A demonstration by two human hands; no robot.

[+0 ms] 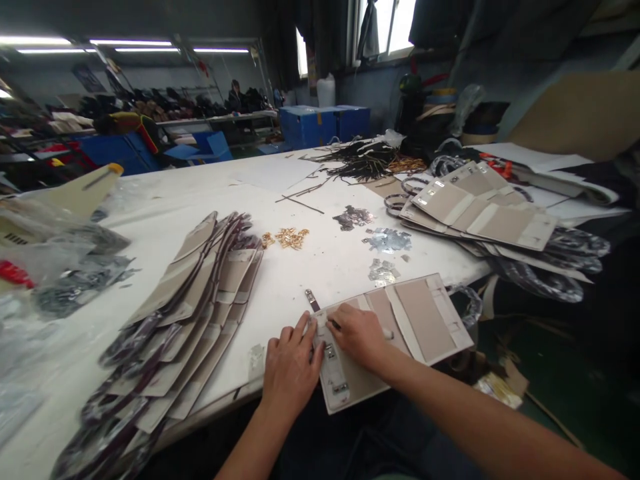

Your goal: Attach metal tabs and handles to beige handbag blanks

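Note:
A beige flat bag panel [420, 320] with metal clips along its left edge lies at the near edge of the white table [320, 267]. My left hand [290, 363] rests flat on the table, fingers spread, fingertips touching the panel's left edge. My right hand [361, 337] is closed in a pinch on a thin dark tool I cannot name, pressing on the panel by the clips. A small metal strap piece [313, 300] lies just beyond the hands.
A fanned stack of beige panels with dark handles [195, 313] lies at left, another stack [480, 210] at right. Gold fittings [290, 237] and silver fittings [385, 243] are scattered mid-table. Plastic bags [55, 273] sit far left. Dark straps [360, 163] lie at the back.

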